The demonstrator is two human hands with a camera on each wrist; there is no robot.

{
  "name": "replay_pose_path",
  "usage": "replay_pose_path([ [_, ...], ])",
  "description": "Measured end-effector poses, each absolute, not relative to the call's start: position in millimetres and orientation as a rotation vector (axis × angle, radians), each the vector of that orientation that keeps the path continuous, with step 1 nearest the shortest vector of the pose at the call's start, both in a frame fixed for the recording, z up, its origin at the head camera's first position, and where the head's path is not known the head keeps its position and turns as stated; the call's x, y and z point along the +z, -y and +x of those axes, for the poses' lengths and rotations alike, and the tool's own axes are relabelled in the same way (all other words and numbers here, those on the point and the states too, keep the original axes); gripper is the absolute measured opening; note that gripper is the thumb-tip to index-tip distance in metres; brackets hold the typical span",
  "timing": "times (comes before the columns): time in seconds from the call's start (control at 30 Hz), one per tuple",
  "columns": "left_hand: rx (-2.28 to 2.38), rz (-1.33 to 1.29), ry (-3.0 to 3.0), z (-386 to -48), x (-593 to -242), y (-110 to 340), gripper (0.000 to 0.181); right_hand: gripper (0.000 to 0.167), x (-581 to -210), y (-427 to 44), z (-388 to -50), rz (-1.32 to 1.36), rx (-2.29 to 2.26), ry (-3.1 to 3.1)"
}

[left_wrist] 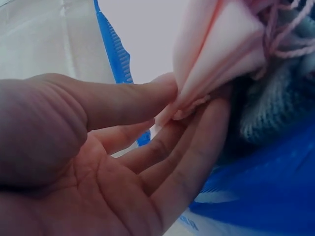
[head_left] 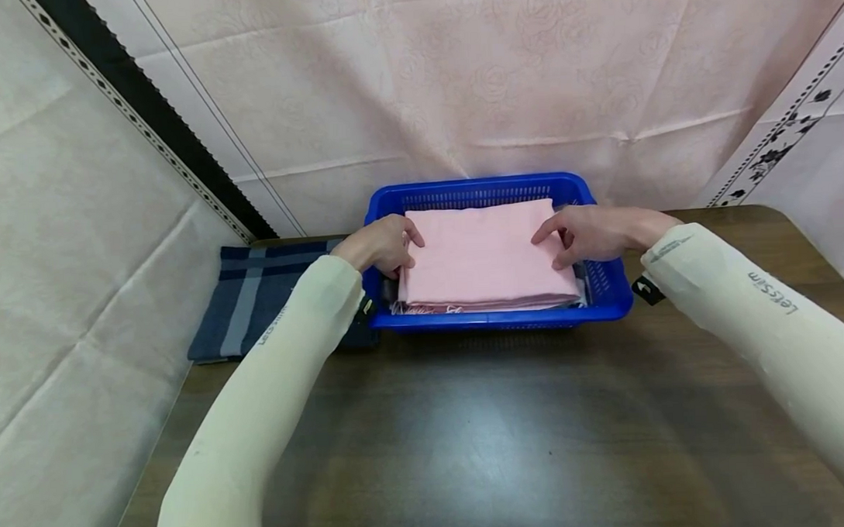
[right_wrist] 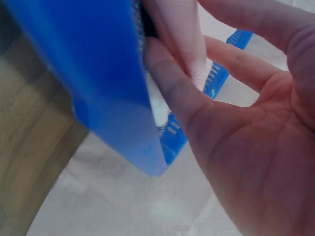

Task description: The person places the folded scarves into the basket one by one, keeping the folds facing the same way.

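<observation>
A folded pink scarf [head_left: 487, 253] with a twisted fringe lies on top of other fabric in a blue plastic basket [head_left: 607, 288]. At the scarf's left edge my left hand [head_left: 382, 245] pinches the folded layers, thumb above and fingers beneath, as the left wrist view shows. My right hand [head_left: 588, 233] grips the opposite edge, with a finger [right_wrist: 172, 83] tucked under the pink layers [right_wrist: 182, 34] inside the basket wall. Below the scarf a grey-green knitted fabric [left_wrist: 275, 103] shows; most of it is hidden.
Left of the basket, a folded dark blue checked cloth [head_left: 252, 300] lies on the brown wooden table [head_left: 470, 432]. Pale patterned fabric [head_left: 492, 83] hangs behind the table, close to the basket's far rim, and more covers the left side.
</observation>
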State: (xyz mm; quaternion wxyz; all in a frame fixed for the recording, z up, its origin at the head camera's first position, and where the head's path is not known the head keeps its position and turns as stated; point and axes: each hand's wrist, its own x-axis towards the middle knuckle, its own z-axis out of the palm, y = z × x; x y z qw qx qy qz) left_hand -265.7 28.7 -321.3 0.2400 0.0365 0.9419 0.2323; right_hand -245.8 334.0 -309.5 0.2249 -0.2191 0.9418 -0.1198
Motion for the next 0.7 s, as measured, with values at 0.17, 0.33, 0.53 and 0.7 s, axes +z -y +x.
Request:
replay_pose_path([
  [0.17, 0.591, 0.078, -2.586, -263.8, -320.7, -26.3, 0.032, 0.060, -308.8, -331.5, -244.3, -0.605, -0.330, -2.597],
  [0.33, 0.528, 0.103, -2.588, -262.5, -319.1, -26.6, 0.034, 0.061, -311.3, -328.9, -241.4, -0.602, -0.336, -2.625],
  [0.53, 0.392, 0.150, -2.573, -257.9, -313.2, -31.7, 0.034, 0.059, -311.1, -325.4, -237.6, -0.595, -0.263, -2.632],
  [0.7, 0.259, 0.186, -2.618, -254.6, -299.8, -37.3, 0.034, 0.058, -302.4, -320.3, -236.3, -0.605, -0.162, -2.684],
])
